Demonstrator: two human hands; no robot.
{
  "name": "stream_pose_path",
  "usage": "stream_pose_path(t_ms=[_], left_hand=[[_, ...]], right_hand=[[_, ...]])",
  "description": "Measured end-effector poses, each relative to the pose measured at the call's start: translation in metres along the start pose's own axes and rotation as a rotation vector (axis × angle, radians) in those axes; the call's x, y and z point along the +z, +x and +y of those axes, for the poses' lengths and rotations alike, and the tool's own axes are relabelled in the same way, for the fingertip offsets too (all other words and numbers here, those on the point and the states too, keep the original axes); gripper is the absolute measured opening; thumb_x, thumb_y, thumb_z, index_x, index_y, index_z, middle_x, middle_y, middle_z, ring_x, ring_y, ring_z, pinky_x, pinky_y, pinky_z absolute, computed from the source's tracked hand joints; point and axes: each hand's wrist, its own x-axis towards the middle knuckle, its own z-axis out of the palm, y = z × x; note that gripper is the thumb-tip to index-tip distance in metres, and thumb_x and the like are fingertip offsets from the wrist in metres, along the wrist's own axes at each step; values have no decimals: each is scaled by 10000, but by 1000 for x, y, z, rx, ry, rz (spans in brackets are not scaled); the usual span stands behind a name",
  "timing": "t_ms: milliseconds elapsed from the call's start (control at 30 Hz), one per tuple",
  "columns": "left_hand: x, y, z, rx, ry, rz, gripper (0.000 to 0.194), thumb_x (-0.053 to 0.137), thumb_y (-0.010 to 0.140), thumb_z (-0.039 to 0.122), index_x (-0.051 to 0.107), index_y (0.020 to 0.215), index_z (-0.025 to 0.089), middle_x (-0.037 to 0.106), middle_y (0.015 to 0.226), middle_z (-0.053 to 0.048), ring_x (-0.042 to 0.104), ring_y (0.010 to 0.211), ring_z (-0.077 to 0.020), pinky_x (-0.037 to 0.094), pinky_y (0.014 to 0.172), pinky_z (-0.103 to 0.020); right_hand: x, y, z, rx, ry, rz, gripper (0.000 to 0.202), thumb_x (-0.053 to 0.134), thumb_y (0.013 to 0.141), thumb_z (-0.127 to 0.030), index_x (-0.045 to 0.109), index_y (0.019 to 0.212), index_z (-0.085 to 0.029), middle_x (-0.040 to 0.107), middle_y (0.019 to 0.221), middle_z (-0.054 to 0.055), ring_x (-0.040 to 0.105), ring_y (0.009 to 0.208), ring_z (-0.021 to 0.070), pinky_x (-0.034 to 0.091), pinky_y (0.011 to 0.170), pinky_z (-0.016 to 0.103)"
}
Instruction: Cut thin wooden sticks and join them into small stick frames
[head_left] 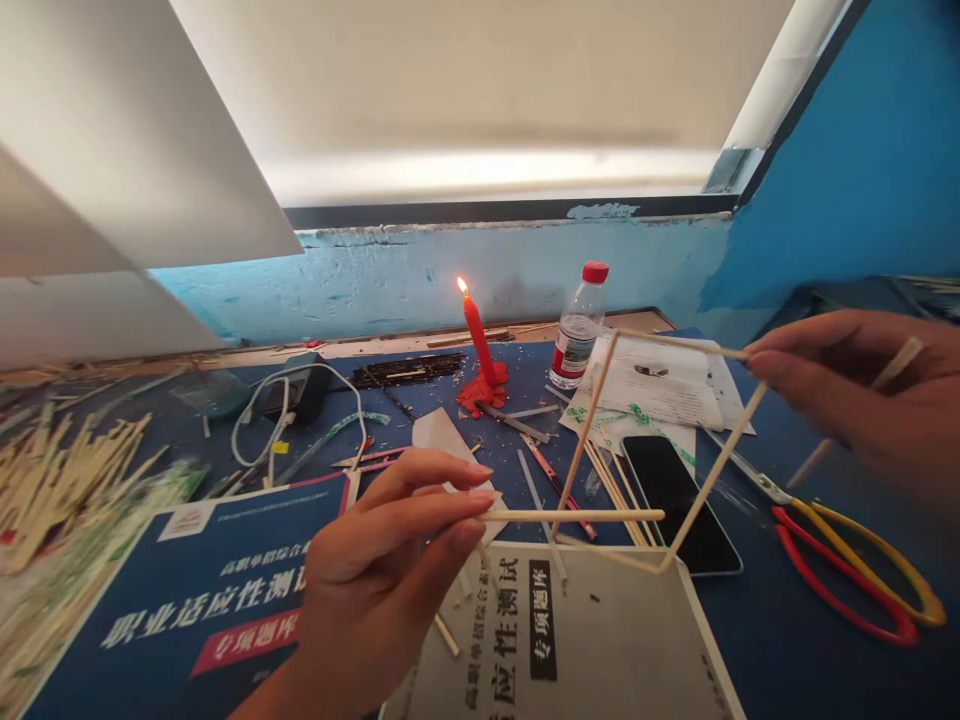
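My left hand pinches one end of a thin wooden stick, which points right, almost level. My right hand grips the upper right corner of a four-sided frame of wooden sticks, held up above the desk. From this view the single stick crosses the lower part of the frame; whether they touch I cannot tell. More stick ends show around the right hand, partly hidden by its fingers. Beyond the hands a lit red candle stands, slightly tilted, in a pool of red wax.
Scissors and a phone lie at right, a water bottle behind them. A blue book and a grey printed cover lie in front. Loose sticks pile at left, near a white cable.
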Motion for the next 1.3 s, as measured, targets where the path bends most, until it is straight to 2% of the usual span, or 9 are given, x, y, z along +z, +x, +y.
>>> stream_pose_path(t_ms=[67,133,233,433,567,767,867,1100,1300], left_hand=[[-1,-1,-3,-21,-41,-23,288,719,911,126,820,1061,350,742,1089,-26,681,986,-188,611,790,-286],[-1,-2,-5,-50,-96,-32,251,720,926,172,823,1058,359,740,1109,-43,671,1001,-205,611,778,-307],[-1,-1,-6,-93,-143,-22,204,723,934,223,830,1033,365,740,1138,-55,661,1029,-225,611,810,-351],[-1,-2,-6,-109,-147,-39,199,731,929,257,825,1046,388,751,1200,-44,668,1127,-265,601,921,-443],[-1,-3,-4,-111,-141,-31,193,727,932,255,827,1036,383,771,1171,-47,700,1118,-272,615,900,-438],[0,-3,-1,-124,-184,-22,202,727,927,213,834,1023,355,781,1148,-64,727,1088,-268,639,784,-369],[1,-2,-1,-120,-182,-29,225,722,930,200,829,1039,366,781,1163,-58,728,1101,-261,644,792,-361],[-1,-2,0,-93,-82,-16,234,734,920,208,824,1039,388,777,1218,-30,732,1108,-264,633,889,-421],[-1,-1,-1,-103,-110,-24,204,735,923,236,828,1035,379,794,1145,-49,746,1065,-266,653,796,-381]], right_hand=[[7,-18,-16,-2,93,-127,234,801,820,-501,783,910,-286,743,726,-5,612,589,153,443,519,248],[12,-29,-24,17,143,-231,271,790,820,-542,777,916,-289,736,708,-5,611,608,166,424,517,252],[19,-37,-22,45,199,-346,333,784,810,-591,771,924,-278,731,709,3,626,631,178,436,521,254],[28,-51,-18,26,363,-563,224,775,871,-490,757,930,-275,743,701,2,686,655,176,520,552,233],[29,-56,-20,34,343,-581,240,791,858,-476,754,980,-272,772,763,23,712,650,202,491,465,236],[26,-54,-23,11,309,-500,228,780,868,-482,769,952,-270,763,728,19,712,659,203,535,530,257],[27,-54,-25,36,364,-538,216,796,854,-479,768,921,-276,764,701,12,714,629,191,535,501,234],[28,-57,-27,38,391,-591,165,827,837,-432,775,918,-299,787,793,7,721,641,171,537,484,194],[28,-62,-26,36,359,-612,173,829,834,-427,776,941,-302,795,823,11,738,682,184,562,514,192]])
